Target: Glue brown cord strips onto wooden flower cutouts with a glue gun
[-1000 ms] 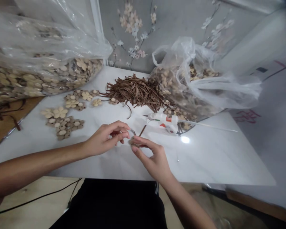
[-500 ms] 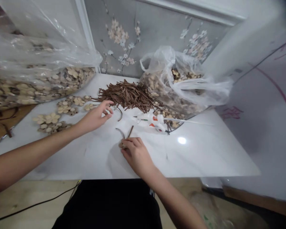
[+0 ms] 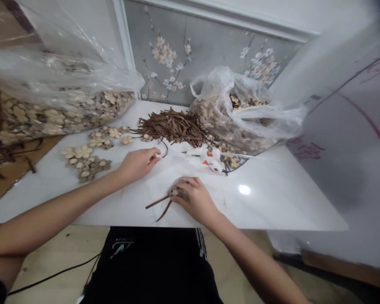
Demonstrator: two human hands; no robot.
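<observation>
My right hand is closed round a small cluster of wooden flower pieces, low over the front of the white table. Two thin brown sticks stick out of that cluster toward the front left. My left hand has its thumb and finger bent together beside a curved brown stick. Whether the stick's end is between those fingertips I cannot make out. Behind both hands lies a heap of brown sticks. A white glue gun rests on its side to the right.
Wooden flower clusters lie left of my left forearm. A big clear bag of flower pieces fills the back left, and a white plastic bag of them stands back right. The white table has its edge near my lap.
My right hand has shifted slightly right and turned the cluster, so its sticks point toward the front left instead of away from me. My left hand has come forward and its fingers have closed.
</observation>
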